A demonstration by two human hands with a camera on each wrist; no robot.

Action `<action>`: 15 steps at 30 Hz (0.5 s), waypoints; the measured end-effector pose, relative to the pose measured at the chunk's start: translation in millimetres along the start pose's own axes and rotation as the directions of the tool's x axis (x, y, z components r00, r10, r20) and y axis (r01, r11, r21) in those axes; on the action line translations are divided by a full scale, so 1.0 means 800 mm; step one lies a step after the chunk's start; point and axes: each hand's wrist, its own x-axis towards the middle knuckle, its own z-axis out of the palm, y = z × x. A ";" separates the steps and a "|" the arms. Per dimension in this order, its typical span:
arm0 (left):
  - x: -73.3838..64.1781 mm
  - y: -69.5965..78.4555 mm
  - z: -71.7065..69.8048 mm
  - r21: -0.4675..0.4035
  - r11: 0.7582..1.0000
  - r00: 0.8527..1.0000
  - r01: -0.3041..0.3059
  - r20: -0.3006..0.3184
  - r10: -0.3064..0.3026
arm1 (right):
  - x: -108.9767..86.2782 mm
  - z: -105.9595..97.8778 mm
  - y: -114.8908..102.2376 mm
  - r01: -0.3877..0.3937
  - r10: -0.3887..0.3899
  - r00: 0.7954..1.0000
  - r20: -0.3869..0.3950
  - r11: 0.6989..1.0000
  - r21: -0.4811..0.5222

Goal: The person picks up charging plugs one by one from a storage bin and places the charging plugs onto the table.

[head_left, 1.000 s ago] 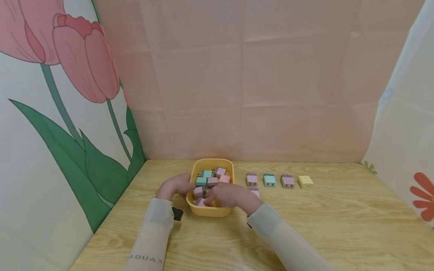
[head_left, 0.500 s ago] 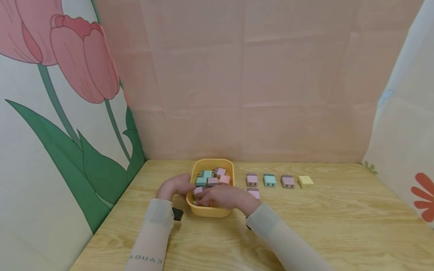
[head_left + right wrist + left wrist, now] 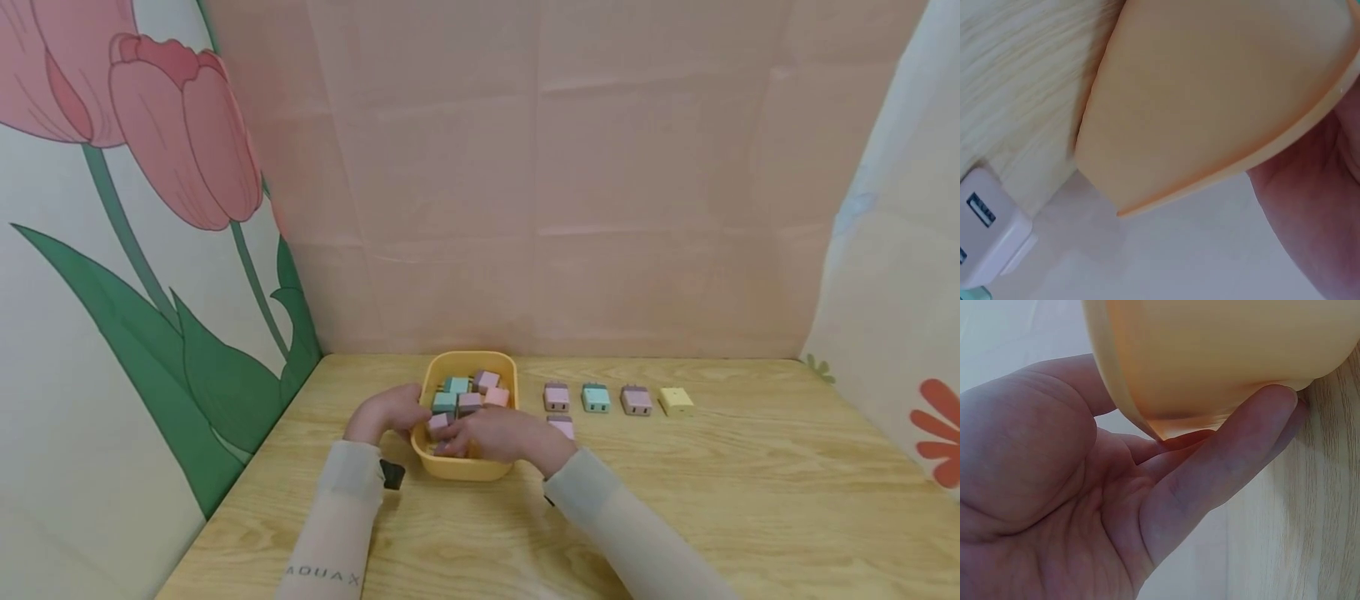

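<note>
A yellow plastic bin (image 3: 472, 471) holds several USB wall chargers in lilac, teal and pink. At its left side my left hand (image 3: 386, 412) grips the rim; the left wrist view shows the thumb hooked over the rim and the fingers (image 3: 1229, 450) against the outer wall. My right hand (image 3: 498, 432) reaches over the right rim into the bin. Its fingertips are down at a charger near the front left, beside another lilac charger (image 3: 438, 423). Whether they pinch it is hidden. The bin's wall (image 3: 1210, 94) blocks the fingers in the right wrist view.
Right of the bin, a row on the wooden table (image 3: 750, 500) has a lilac charger (image 3: 557, 397), a teal charger (image 3: 596, 398), a mauve charger (image 3: 636, 401) and a yellow charger (image 3: 677, 402). Another lilac charger (image 3: 561, 427) lies in front of the row, partly behind my right hand.
My right hand's fingers have shifted slightly within the bin, now covering more of the front-left charger. The left hand and the bin stay in place.
</note>
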 end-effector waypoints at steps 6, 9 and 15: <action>-0.002 0.000 0.000 0.003 1.000 1.000 0.006 -0.005 -0.006 | -0.004 -0.005 0.001 -0.124 0.124 0.992 0.036 0.992 -0.002; -0.001 0.000 0.000 -0.001 1.000 1.000 0.007 -0.002 -0.007 | -0.003 -0.005 0.002 -0.160 0.160 0.987 0.015 0.987 -0.032; -0.001 0.000 -0.001 -0.012 1.000 1.000 -0.004 0.005 0.004 | 0.003 -0.001 0.004 -0.001 -0.003 0.998 -0.063 0.998 -0.058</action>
